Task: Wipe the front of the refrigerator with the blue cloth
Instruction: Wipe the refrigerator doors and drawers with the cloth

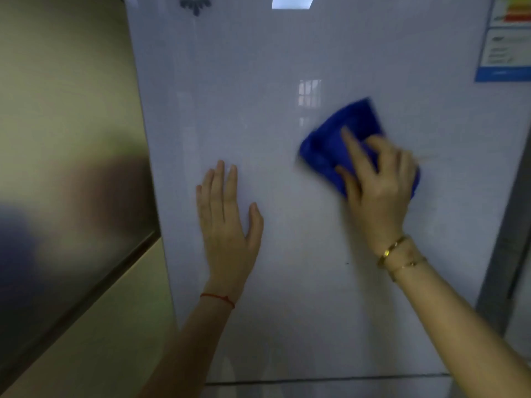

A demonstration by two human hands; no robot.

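The refrigerator door (258, 81) is a glossy pale grey-white panel that fills most of the view. A folded blue cloth (333, 147) lies flat against it right of centre, blurred at its edges. My right hand (379, 179) presses on the cloth with fingers spread over it; gold bracelets circle that wrist. My left hand (227, 219) rests flat on the bare door to the left of the cloth, fingers together and empty, with a red string on the wrist.
An energy label sticker (505, 38) sits at the door's upper right. A dark decal (195, 4) is at the top edge. A beige-grey cabinet side (66, 139) stands on the left. A horizontal door seam (316, 380) runs along the bottom.
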